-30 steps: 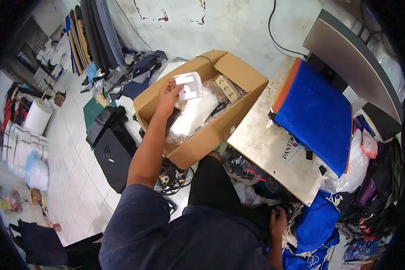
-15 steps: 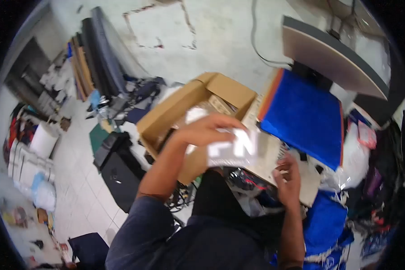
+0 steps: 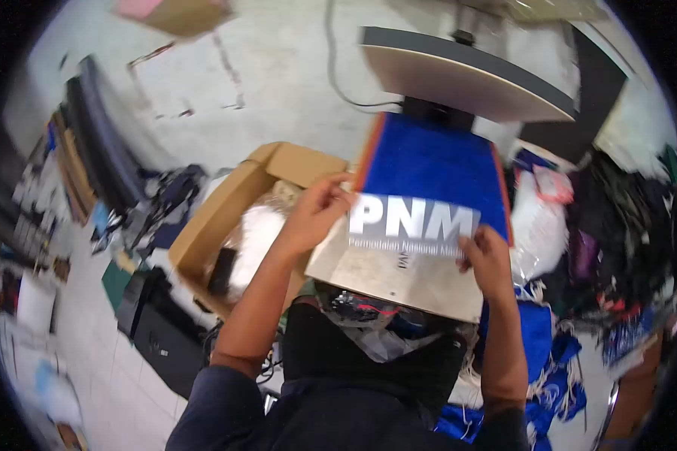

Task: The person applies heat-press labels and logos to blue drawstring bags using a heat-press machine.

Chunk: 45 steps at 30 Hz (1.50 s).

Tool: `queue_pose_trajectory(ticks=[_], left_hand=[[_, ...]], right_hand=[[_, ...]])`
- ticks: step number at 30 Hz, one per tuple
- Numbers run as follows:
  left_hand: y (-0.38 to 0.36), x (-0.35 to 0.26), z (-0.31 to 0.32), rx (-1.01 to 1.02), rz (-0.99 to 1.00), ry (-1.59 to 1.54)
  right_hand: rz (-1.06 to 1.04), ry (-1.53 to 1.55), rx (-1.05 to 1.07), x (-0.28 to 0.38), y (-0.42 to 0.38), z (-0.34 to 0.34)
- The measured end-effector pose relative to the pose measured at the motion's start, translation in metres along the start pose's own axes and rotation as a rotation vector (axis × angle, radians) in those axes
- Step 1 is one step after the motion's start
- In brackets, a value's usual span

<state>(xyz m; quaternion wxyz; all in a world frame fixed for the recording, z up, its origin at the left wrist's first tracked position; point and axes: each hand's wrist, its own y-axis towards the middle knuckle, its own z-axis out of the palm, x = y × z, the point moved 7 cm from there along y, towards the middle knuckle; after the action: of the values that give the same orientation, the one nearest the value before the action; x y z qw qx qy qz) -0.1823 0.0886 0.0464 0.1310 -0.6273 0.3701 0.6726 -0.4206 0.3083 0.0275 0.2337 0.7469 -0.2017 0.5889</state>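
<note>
Between my two hands a printed transfer film [image 3: 410, 225] is stretched, with large white letters PNM and a smaller line of text below. My left hand [image 3: 316, 214] pinches its upper left corner; my right hand [image 3: 490, 259] grips the lower right end. Under the film's upper part lies a blue cloth [image 3: 438, 161] with orange side edges. The film's lower part overlaps a pale board [image 3: 376, 274] that carries some dark print. Behind the cloth, the raised upper plate [image 3: 466, 79] of what looks like a heat press hangs tilted.
An open cardboard box [image 3: 192, 252] with plastic-wrapped contents stands left of the board. A black case [image 3: 158, 331] lies on the tiled floor. To the right are a clear plastic bag [image 3: 538, 233] and piled dark fabric [image 3: 617, 218]; blue drawstring bags [image 3: 530, 338] lie below.
My left hand has carried the film from near the box to the blue cloth's front edge. My right hand now holds the film's other end. The view has shifted right.
</note>
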Motion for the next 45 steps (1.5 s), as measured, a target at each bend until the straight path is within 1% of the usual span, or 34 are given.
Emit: queue_pose_trajectory(ticks=[1, 2, 3, 4, 6, 7, 8, 9, 10, 11, 12, 14, 15, 17, 19, 20, 22, 23, 25, 27, 28, 29, 30, 31, 32, 33, 35, 36, 37, 39, 40, 45], left_hand=[[-0.001, -0.009, 0.007, -0.109, -0.065, 0.210], [0.004, 0.008, 0.018, -0.102, 0.038, 0.267], [0.008, 0.023, 0.027, -0.105, 0.146, 0.325], [0.007, 0.022, 0.040, -0.090, 0.154, 0.310], [-0.001, 0.004, 0.078, -0.050, 0.406, 0.956], [-0.002, 0.007, 0.085, -0.054, 0.414, 0.951], [0.000, 0.021, 0.090, -0.028, 0.348, 1.050], [0.003, 0.036, 0.093, -0.002, 0.283, 1.150], [0.006, 0.057, 0.093, 0.061, 0.179, 1.160], [0.003, 0.057, 0.094, 0.067, 0.191, 1.161], [-0.001, 0.057, 0.094, 0.071, 0.198, 1.207], [-0.001, 0.057, 0.097, 0.076, 0.216, 1.255], [-0.001, 0.055, 0.097, 0.054, 0.221, 1.250], [0.006, 0.048, 0.096, 0.027, 0.228, 1.242], [0.019, 0.039, 0.088, -0.038, 0.114, 1.080], [0.028, 0.041, 0.086, -0.039, 0.112, 1.080], [0.052, 0.042, 0.081, -0.096, 0.154, 0.967], [0.064, 0.048, 0.082, -0.093, 0.153, 0.963], [0.086, 0.056, 0.092, -0.031, 0.241, 0.940], [0.100, 0.066, 0.101, 0.004, 0.270, 0.982], [0.106, 0.075, 0.106, 0.037, 0.272, 1.067], [0.114, 0.081, 0.111, 0.068, 0.276, 1.153], [0.116, 0.082, 0.111, 0.066, 0.278, 1.153], [0.119, 0.087, 0.111, 0.114, 0.192, 1.168], [0.124, 0.091, 0.109, 0.158, 0.108, 1.184], [0.129, 0.090, 0.107, 0.156, 0.113, 1.187], [0.125, 0.089, 0.106, 0.150, 0.150, 1.174], [0.125, 0.086, 0.106, 0.161, 0.100, 1.193], [0.128, 0.089, 0.105, 0.173, 0.095, 1.191], [0.132, 0.093, 0.099, 0.177, 0.080, 1.185], [0.134, 0.098, 0.098, 0.227, 0.018, 1.168], [0.133, 0.099, 0.092, 0.292, -0.003, 1.176]], right_hand=[[-0.047, -0.011, -0.020, 0.003, 0.012, -0.019], [-0.031, -0.003, -0.086, -0.005, 0.026, -0.042], [-0.083, 0.020, -0.180, -0.007, 0.038, -0.061], [-0.059, 0.035, -0.211, -0.012, 0.049, -0.075], [-0.049, 0.040, -0.237, -0.015, 0.077, -0.097], [-0.015, 0.023, -0.240, -0.021, 0.090, -0.102], [0.020, 0.014, -0.246, -0.028, 0.102, -0.106], [0.011, 0.019, -0.255, -0.031, 0.115, -0.108], [0.064, -0.005, -0.230, -0.037, 0.128, -0.105], [0.118, -0.029, -0.205, -0.046, 0.136, -0.103], [0.114, -0.026, -0.215, -0.050, 0.144, -0.100], [0.199, -0.149, -0.167, -0.063, 0.160, -0.090], [0.196, -0.146, -0.171, -0.066, 0.165, -0.086], [0.146, -0.256, -0.189, -0.067, 0.172, -0.079], [0.141, -0.264, -0.167, -0.069, 0.175, -0.074], [0.142, -0.264, -0.174, -0.072, 0.179, -0.071], [0.144, -0.265, -0.186, -0.077, 0.186, -0.071], [0.147, -0.291, -0.186, -0.072, 0.184, -0.071], [0.154, -0.320, -0.188, -0.079, 0.188, -0.076], [-0.045, -0.644, -0.322, -0.071, 0.194, -0.084], [-0.046, -0.650, -0.323, -0.075, 0.194, -0.091], [-0.066, -0.738, -0.285, -0.057, 0.181, -0.089], [-0.084, -0.823, -0.246, -0.049, 0.168, -0.086], [-0.093, -0.824, -0.251, -0.052, 0.161, -0.088], [-0.196, -0.945, -0.142, -0.053, 0.154, -0.080], [-0.290, -1.062, -0.027, -0.053, 0.149, -0.071], [-0.306, -1.088, -0.047, -0.054, 0.140, -0.067], [-0.330, -1.116, -0.074, -0.053, 0.135, -0.067], [-0.317, -1.115, -0.072, -0.059, 0.137, -0.067], [-0.443, -1.097, -0.144, -0.057, 0.140, -0.066], [-0.444, -1.094, -0.136, -0.059, 0.141, -0.066], [-0.426, -1.102, -0.179, -0.063, 0.140, -0.066]])
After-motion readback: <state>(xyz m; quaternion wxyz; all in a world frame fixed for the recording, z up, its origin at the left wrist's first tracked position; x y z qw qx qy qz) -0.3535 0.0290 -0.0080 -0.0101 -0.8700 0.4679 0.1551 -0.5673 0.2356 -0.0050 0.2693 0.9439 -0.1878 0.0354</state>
